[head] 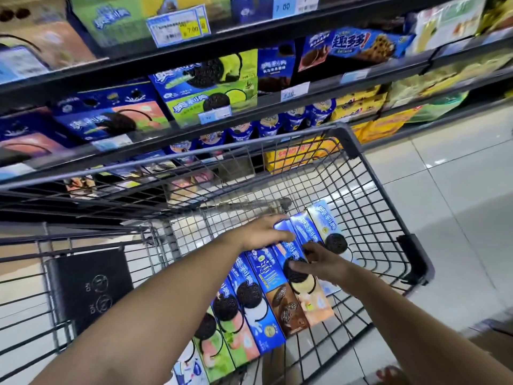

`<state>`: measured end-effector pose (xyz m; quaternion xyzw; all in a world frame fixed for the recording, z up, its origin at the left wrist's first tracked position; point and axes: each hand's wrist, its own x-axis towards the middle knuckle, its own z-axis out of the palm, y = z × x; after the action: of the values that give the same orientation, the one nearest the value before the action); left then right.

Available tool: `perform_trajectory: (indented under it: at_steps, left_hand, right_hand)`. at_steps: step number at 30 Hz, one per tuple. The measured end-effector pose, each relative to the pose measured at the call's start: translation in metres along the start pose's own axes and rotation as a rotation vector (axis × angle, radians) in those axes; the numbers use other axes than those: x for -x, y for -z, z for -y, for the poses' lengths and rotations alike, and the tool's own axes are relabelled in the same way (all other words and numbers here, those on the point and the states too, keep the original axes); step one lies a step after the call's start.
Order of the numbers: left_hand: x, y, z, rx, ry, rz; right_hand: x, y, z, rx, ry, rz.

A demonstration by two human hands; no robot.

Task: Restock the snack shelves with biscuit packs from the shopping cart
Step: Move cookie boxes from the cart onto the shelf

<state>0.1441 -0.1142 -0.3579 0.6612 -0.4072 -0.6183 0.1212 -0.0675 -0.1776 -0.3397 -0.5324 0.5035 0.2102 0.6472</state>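
Observation:
Several blue biscuit boxes stand in a row on edge inside the wire shopping cart (pixel 369 173). My left hand (pixel 262 232) curls over the top end of one blue-and-peach box (pixel 308 295) in the middle of the row. My right hand (pixel 319 263) grips the same box from its right side, fingers across the printed cookie. Another blue box (pixel 330 226) leans at the row's far right end. The snack shelves (pixel 249 107) rise just behind the cart, stocked with similar blue and green boxes.
Price tags (pixel 179 26) hang on the shelf rails. Small blue cups and yellow packs fill the lower shelf (pixel 294 120) behind the cart's front wall. A dark child-seat flap (pixel 88 287) sits at the cart's left. White tiled floor (pixel 458 190) lies to the right.

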Motion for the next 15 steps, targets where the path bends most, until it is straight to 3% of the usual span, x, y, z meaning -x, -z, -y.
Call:
perform_trajectory:
  at_steps: [3, 9, 12, 15]
  left_hand:
    - [0.004, 0.004, -0.001, -0.002, -0.008, 0.003]
    - [0.013, 0.011, -0.007, -0.042, -0.019, 0.074]
    - [0.013, 0.012, -0.008, 0.026, -0.013, 0.134]
    - [0.014, 0.016, -0.008, 0.102, -0.032, 0.105]
  right_hand:
    - [0.003, 0.0, 0.002, -0.119, 0.013, 0.006]
    - [0.014, -0.003, 0.013, -0.133, 0.029, 0.116]
    - [0.015, -0.006, 0.018, -0.16, 0.07, 0.235]
    - [0.011, -0.002, 0.015, -0.201, 0.08, 0.244]
